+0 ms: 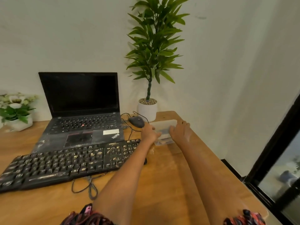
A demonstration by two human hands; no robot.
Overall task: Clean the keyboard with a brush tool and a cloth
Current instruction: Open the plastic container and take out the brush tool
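Observation:
A black keyboard (68, 161) lies across the wooden desk, its keys speckled with pale crumbs and dust. To its right stands a clear plastic box (164, 127) with a pale lid; blurred blue contents show through its wall. My left hand (150, 133) grips the box's left side and my right hand (180, 131) holds its right side. Neither a brush nor a cloth can be made out on its own.
An open black laptop (81, 111) sits behind the keyboard, dusty on the palm rest. A dark mouse (136, 121) and its cable lie left of the box. A tall potted plant (147, 109) stands at the back; flowers (14, 109) at far left. The desk's edge (227, 169) runs along the right.

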